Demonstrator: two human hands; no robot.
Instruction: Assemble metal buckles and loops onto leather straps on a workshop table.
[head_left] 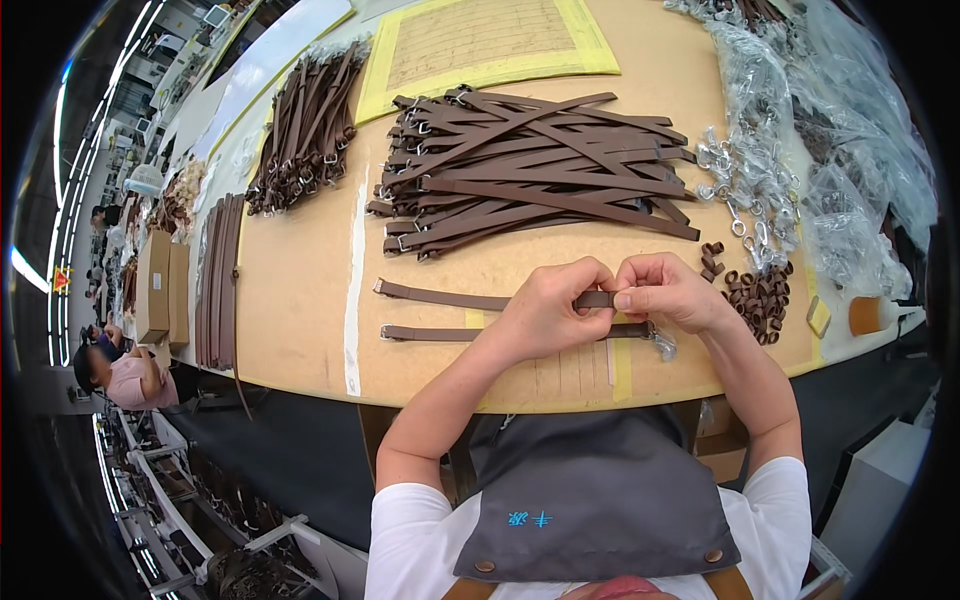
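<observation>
Between my two hands runs a brown strap [450,297], its buckled end lying on the table to the left. My left hand [560,308] pinches it a little short of its right end. My right hand [668,292] grips that end between thumb and fingers; whether a small loop is there too is hidden. Just nearer to me lies a second brown strap [440,333], with a metal piece and a bit of clear plastic [663,343] at its right end. Small brown leather loops [758,303] are heaped right of my right hand.
Beyond my hands lies a big pile of brown buckled straps [540,165]; another bundle [310,130] is at the far left. Plain strips [218,285] lie along the left edge. Metal snap hooks [750,225], clear plastic bags [850,130] and a bottle with amber contents [870,315] are on the right.
</observation>
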